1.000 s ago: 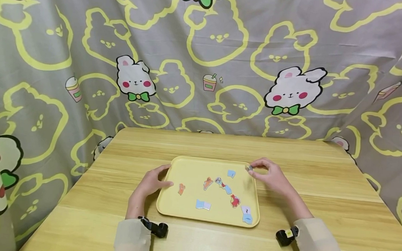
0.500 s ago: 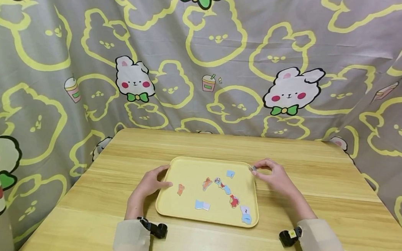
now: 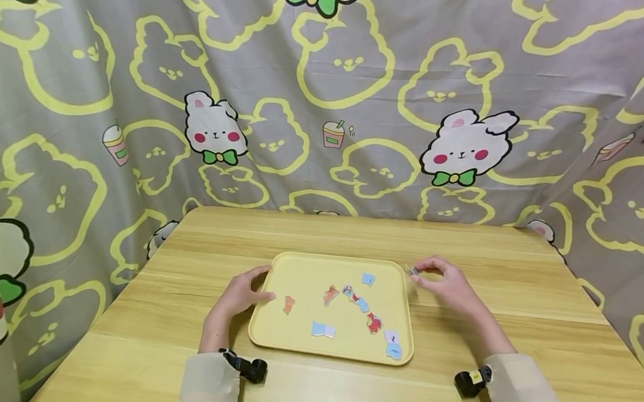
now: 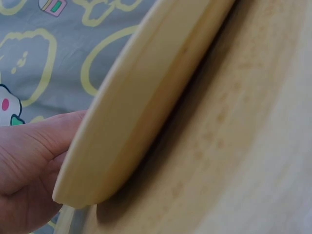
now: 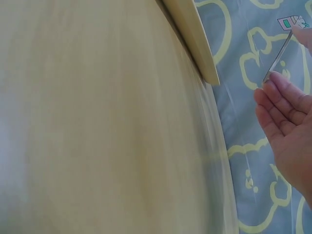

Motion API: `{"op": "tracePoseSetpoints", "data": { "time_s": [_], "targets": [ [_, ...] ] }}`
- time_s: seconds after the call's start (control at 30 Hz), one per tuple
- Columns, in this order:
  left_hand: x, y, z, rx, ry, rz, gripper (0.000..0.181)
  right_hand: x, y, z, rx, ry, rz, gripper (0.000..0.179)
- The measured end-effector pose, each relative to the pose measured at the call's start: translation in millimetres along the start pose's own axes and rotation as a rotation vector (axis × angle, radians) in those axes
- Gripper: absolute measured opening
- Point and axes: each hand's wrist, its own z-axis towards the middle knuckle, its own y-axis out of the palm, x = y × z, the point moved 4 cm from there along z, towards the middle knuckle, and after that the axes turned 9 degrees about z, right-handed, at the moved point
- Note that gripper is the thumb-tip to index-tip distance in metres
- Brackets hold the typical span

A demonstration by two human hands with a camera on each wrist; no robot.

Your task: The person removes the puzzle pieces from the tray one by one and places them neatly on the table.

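Observation:
In the head view, my right hand (image 3: 446, 287) is just beyond the tray's upper right corner. It pinches a small thin puzzle piece (image 3: 412, 271) between thumb and fingertips; the right wrist view shows that piece edge-on (image 5: 278, 56). At the left rim of the yellow tray (image 3: 301, 267), my left hand (image 3: 241, 291) grips the edge, thumb over the rim. Several puzzle pieces lie in the tray: an orange one (image 3: 289, 304) at left, another orange one (image 3: 330, 295) in the middle, a red one (image 3: 374, 323), a joined blue-and-lilac pair (image 3: 323, 329) and a blue one (image 3: 369, 279).
The tray rests on a wooden table (image 3: 343, 390). Another joined lilac-and-blue pair (image 3: 393, 345) lies at its lower right corner, and a joined colourful strip (image 3: 355, 298) near its middle. A grey patterned curtain (image 3: 286, 69) hangs behind the table and along both sides.
My right hand has moved right with the pinched puzzle piece, from over the tray's upper right corner to just outside the rim. My left hand stays on the tray.

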Motion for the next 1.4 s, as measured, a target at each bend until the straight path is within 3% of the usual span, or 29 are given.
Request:
{"op": "tracePoseSetpoints", "data": {
  "time_s": [0.97, 1.4],
  "targets": [
    [2.3, -1.2, -2.1, 0.005, 0.007, 0.004, 0.071, 18, -35, -15.4, 0.008, 0.061, -0.064, 0.039],
    [1.6, -1.4, -1.3, 0.002, 0.006, 0.004, 0.072, 24, -36, -15.0, 0.008, 0.054, -0.129, 0.038]
  ]
}}
